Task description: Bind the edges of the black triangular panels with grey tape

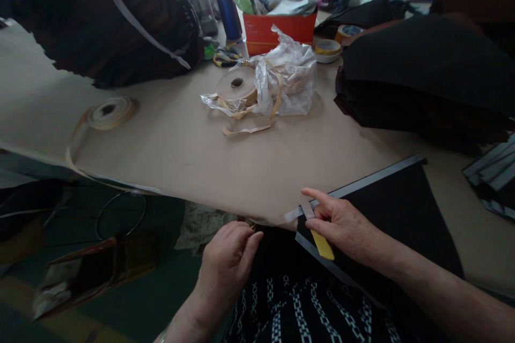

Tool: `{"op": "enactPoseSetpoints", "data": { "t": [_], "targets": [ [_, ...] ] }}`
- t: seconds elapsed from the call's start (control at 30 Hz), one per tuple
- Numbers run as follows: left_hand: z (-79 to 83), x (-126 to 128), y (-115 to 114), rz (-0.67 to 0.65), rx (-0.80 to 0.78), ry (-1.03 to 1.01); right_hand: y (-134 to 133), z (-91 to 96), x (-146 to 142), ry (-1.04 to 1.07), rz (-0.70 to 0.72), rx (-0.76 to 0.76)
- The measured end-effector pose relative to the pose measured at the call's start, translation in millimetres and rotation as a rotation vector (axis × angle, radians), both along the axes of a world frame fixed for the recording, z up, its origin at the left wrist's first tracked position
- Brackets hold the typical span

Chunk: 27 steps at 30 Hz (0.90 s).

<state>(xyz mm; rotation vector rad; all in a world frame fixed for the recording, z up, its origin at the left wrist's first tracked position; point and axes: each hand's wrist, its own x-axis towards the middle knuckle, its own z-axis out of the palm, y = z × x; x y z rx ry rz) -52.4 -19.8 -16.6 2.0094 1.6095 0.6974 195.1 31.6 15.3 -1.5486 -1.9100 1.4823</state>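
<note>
A black fabric piece with a grey strip along its edge lies at the table's near right corner. My right hand rests on its left tip and grips a small yellow-handled tool, whose pale end meets the grey strip. My left hand hovers just off the table's front edge, fingers curled and pinched together; what it pinches is hidden. Black patterned cloth lies below both hands.
A tan tape roll sits at the left, more tape rolls in a clear plastic bag at the centre. Behind stand a red box and bottles. Stacked dark fabric fills the right, a dark bag the far left.
</note>
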Motion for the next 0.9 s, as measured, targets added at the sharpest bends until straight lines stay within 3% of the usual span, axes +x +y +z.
{"op": "enactPoseSetpoints", "data": {
  "t": [0.1,0.3,0.4,0.5,0.63,0.77,0.9],
  "targets": [
    [-7.6,1,1,0.060,0.042,0.035,0,2.3,0,0.002,0.008,-0.016],
    [-55.3,-2,13,0.196,0.008,0.279,1,0.8,1,0.015,0.008,-0.052],
    [-59.4,-10,15,0.137,-0.036,0.290,0,-0.1,1,0.006,0.015,-0.049],
    [-41.4,-12,14,-0.020,-0.100,0.236,-1,-1.6,2,0.016,0.025,-0.039],
    [2.6,4,9,-0.189,-0.305,0.081,-1,-3.9,3,0.034,0.022,-0.029],
    [37.1,32,15,-0.157,-0.534,-0.138,0,-4.1,3,0.012,0.038,0.012],
    [43.1,51,36,-0.159,-0.645,-0.172,0,-4.7,2,-0.011,0.056,0.051]
  ]
}}
